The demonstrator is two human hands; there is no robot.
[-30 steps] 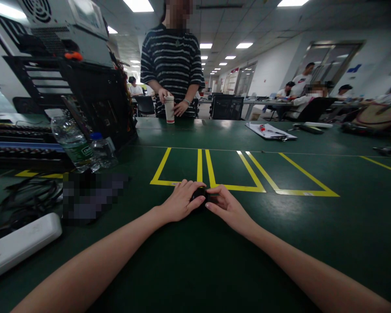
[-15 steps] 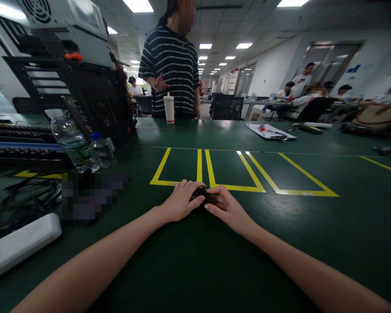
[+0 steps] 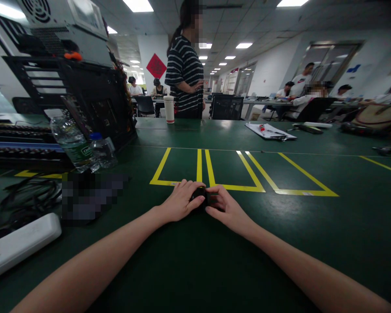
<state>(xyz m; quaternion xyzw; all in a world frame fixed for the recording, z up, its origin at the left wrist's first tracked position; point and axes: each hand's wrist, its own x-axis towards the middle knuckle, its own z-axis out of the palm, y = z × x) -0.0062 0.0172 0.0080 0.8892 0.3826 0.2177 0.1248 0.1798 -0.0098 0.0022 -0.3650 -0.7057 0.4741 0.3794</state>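
Between my two hands, a small rounded black object point(image 3: 200, 196) rests on or just above the dark green table point(image 3: 195, 269). Its exact kind is hidden by my fingers. My left hand point(image 3: 181, 201) wraps over its left side, with the thumb along the near edge and the fingers across the far side. My right hand point(image 3: 226, 208) curves around its right side, fingers bent and the thumb close to its near edge.
Yellow tape outlines point(image 3: 237, 188) lie just beyond my hands. To the left are bottles point(image 3: 72, 145), cables point(image 3: 22, 200), a white power strip point(image 3: 26, 245) and computer cases point(image 3: 97, 102). Farther off are a cup point(image 3: 169, 109), a clipboard point(image 3: 270, 131) and a standing person point(image 3: 185, 65).
The person across the table has shifted right and turned sideways, lowering a hand. My hands and the black object stay nearly in place.
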